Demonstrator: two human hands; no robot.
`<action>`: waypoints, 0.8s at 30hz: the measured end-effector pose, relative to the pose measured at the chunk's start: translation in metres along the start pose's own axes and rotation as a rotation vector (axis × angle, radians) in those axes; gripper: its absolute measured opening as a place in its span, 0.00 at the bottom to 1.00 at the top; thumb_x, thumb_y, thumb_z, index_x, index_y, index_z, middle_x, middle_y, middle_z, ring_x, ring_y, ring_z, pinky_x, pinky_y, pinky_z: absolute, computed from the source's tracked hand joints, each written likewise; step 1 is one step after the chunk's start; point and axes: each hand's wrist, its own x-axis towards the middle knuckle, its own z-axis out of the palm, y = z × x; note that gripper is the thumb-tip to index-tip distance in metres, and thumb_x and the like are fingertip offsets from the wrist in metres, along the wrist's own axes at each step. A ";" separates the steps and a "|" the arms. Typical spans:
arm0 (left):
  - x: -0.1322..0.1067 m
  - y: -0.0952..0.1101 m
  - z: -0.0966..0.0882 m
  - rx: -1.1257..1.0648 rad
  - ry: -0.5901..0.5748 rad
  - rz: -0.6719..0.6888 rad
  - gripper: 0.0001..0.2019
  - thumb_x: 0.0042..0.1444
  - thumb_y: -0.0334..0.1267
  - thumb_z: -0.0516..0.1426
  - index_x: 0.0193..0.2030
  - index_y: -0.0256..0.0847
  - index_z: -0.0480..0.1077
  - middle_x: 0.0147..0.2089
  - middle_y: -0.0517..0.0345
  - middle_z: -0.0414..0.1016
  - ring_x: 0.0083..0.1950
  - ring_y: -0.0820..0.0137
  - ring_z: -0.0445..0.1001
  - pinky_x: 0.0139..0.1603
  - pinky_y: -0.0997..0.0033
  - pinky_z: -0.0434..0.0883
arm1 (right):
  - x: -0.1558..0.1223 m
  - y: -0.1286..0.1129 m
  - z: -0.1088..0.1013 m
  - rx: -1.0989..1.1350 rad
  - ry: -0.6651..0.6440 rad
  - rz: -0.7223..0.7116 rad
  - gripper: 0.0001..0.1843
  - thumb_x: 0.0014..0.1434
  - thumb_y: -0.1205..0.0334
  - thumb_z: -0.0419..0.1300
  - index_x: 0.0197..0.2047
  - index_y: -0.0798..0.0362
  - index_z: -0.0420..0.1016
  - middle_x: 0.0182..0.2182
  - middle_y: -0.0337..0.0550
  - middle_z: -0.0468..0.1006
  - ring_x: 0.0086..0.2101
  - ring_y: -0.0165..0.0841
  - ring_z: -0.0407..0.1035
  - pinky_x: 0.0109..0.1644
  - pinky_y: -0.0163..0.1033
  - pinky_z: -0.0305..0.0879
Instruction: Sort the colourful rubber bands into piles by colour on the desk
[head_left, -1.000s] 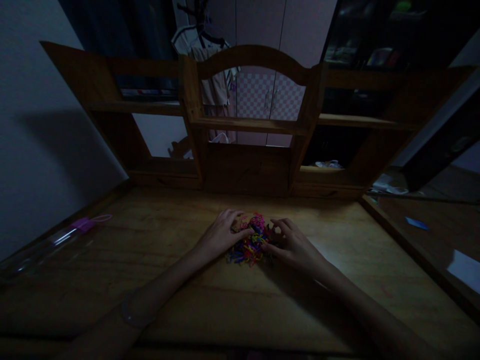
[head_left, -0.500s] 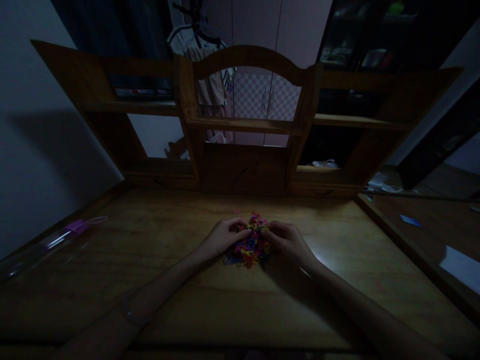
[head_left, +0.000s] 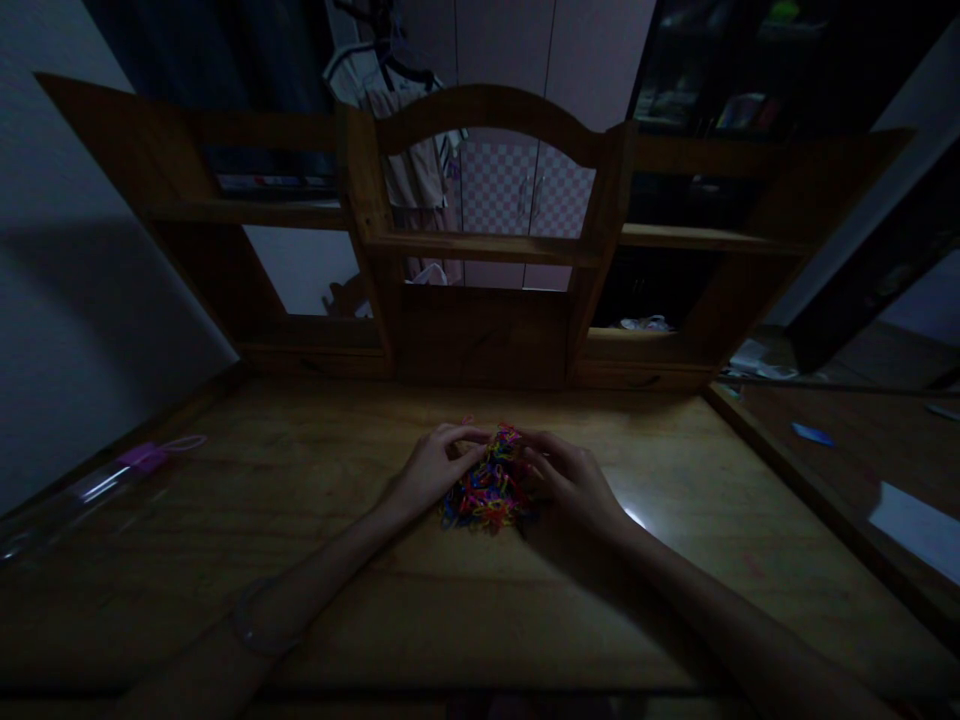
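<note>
A heap of small, brightly coloured loops [head_left: 491,490], looking like rubber bands, lies on the wooden desk [head_left: 375,620] in red, yellow, blue and pink. My left hand [head_left: 439,465] curves against the heap's upper left side, thumb and fingers parted. Opposite it, my right hand [head_left: 574,475] touches the upper right side, its thumb also apart from the forefinger. Between the two sets of fingertips the top of the heap stands up in a small peak. Some of my right fingertips are hidden or too dark to make out. One pink loop [head_left: 466,420] lies just beyond the heap.
A clear plastic tube with a purple cap [head_left: 146,458] and strap lies at the left. A wooden shelf unit [head_left: 480,335] rises along the desk's back edge. To the right, a lower surface holds a blue packet [head_left: 812,434] and white paper [head_left: 915,525].
The view has shifted slightly. My fingertips, earlier closed in on the top of the heap, have moved a little apart, and more of the heap shows between them.
</note>
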 end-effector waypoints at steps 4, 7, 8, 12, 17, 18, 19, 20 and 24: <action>0.002 0.002 -0.003 0.129 0.101 0.100 0.14 0.58 0.47 0.58 0.48 0.47 0.75 0.51 0.55 0.75 0.55 0.61 0.70 0.58 0.60 0.66 | -0.001 -0.001 -0.001 -0.121 -0.036 -0.080 0.20 0.66 0.56 0.54 0.60 0.45 0.69 0.54 0.45 0.75 0.52 0.39 0.70 0.57 0.47 0.66; 0.000 0.006 0.000 0.103 0.046 0.137 0.16 0.58 0.49 0.58 0.49 0.46 0.74 0.52 0.54 0.74 0.57 0.61 0.69 0.60 0.60 0.64 | -0.003 -0.003 -0.001 -0.265 -0.138 -0.198 0.27 0.61 0.54 0.61 0.63 0.43 0.66 0.59 0.46 0.69 0.59 0.41 0.62 0.63 0.51 0.59; -0.001 0.007 0.001 0.088 0.023 0.134 0.16 0.59 0.50 0.57 0.49 0.46 0.74 0.52 0.54 0.73 0.57 0.61 0.68 0.60 0.60 0.64 | -0.003 -0.003 -0.001 -0.313 -0.190 -0.233 0.31 0.58 0.52 0.64 0.63 0.43 0.65 0.61 0.46 0.67 0.61 0.43 0.59 0.65 0.53 0.56; -0.001 0.003 0.004 0.051 0.049 0.045 0.16 0.63 0.50 0.52 0.47 0.45 0.74 0.52 0.53 0.73 0.58 0.62 0.68 0.61 0.62 0.63 | -0.005 0.001 0.002 -0.462 -0.307 -0.280 0.45 0.48 0.46 0.70 0.66 0.43 0.60 0.67 0.49 0.57 0.65 0.50 0.48 0.67 0.58 0.49; 0.005 -0.019 -0.003 0.107 0.164 -0.020 0.17 0.64 0.48 0.49 0.48 0.44 0.73 0.51 0.53 0.72 0.56 0.64 0.69 0.60 0.62 0.64 | -0.001 0.011 0.003 -0.458 -0.200 -0.214 0.28 0.56 0.67 0.63 0.60 0.47 0.68 0.56 0.50 0.70 0.56 0.42 0.63 0.60 0.49 0.61; 0.006 -0.024 -0.004 0.131 0.160 -0.019 0.16 0.64 0.48 0.49 0.49 0.44 0.73 0.53 0.53 0.72 0.58 0.64 0.68 0.62 0.61 0.62 | 0.001 0.013 0.002 -0.430 -0.168 -0.192 0.25 0.56 0.70 0.61 0.57 0.48 0.71 0.53 0.50 0.72 0.54 0.41 0.65 0.58 0.48 0.63; 0.007 -0.028 -0.005 0.153 0.145 -0.019 0.16 0.64 0.47 0.49 0.50 0.45 0.73 0.55 0.53 0.71 0.60 0.63 0.66 0.64 0.60 0.60 | 0.002 0.013 0.000 -0.392 -0.142 -0.163 0.22 0.56 0.72 0.60 0.54 0.49 0.73 0.50 0.49 0.74 0.51 0.40 0.67 0.56 0.47 0.65; 0.007 -0.031 -0.005 0.165 0.119 -0.024 0.17 0.64 0.46 0.49 0.52 0.45 0.72 0.57 0.53 0.70 0.62 0.63 0.64 0.65 0.58 0.58 | 0.003 0.013 -0.001 -0.340 -0.119 -0.131 0.20 0.56 0.73 0.59 0.51 0.50 0.75 0.48 0.48 0.75 0.49 0.39 0.69 0.54 0.46 0.66; 0.003 -0.025 -0.001 0.002 -0.051 -0.066 0.20 0.63 0.45 0.49 0.60 0.46 0.68 0.62 0.54 0.68 0.65 0.61 0.62 0.67 0.55 0.56 | 0.005 0.009 -0.005 -0.061 -0.060 -0.008 0.14 0.62 0.64 0.58 0.50 0.50 0.74 0.45 0.45 0.78 0.45 0.38 0.73 0.50 0.44 0.70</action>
